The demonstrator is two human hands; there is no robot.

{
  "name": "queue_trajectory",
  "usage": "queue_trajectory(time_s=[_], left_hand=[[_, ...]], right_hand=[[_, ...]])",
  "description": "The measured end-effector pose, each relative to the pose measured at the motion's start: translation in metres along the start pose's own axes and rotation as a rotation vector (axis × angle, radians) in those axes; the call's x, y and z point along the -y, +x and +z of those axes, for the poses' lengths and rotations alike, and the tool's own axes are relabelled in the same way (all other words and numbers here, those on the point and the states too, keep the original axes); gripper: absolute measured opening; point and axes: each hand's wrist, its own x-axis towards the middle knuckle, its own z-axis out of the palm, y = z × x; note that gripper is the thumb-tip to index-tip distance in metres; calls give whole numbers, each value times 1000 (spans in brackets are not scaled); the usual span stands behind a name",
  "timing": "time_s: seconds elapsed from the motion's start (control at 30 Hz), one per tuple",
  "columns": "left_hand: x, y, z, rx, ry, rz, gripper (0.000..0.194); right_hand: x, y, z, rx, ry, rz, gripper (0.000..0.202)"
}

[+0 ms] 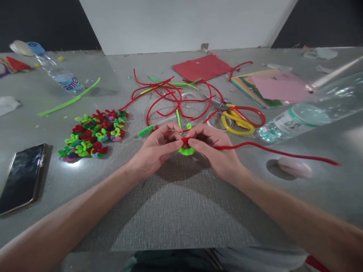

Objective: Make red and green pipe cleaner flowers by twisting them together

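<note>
My left hand point(163, 145) and my right hand point(211, 145) meet over the middle of the table, thumbs and fingers pinched on a small red and green pipe-cleaner piece. Its red part point(185, 142) sits between my thumb tips, and a bright green coil point(186, 151) shows just below. From under my right hand a long red pipe cleaner point(272, 149) runs out to the right. Beyond my fingers lies a tangle of red pipe cleaners point(181, 100) with a few green ones. A green coiled piece point(146, 131) is by my left fingers.
Finished pipe-cleaner pieces point(87, 136) cluster at left, near a phone point(24, 177) and a small bottle point(61, 71). Scissors point(241, 119), a large bottle point(306, 117), coloured sheets point(280, 86), red felt point(202, 67) and a pale rounded object point(295, 167) occupy the right and back.
</note>
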Motion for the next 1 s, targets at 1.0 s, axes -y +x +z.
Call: queue_trajectory(time_s=[1.0], left_hand=[[2, 0, -4, -59, 159, 74, 28]], right_hand=[[-6, 2, -3, 4, 128, 176, 20]])
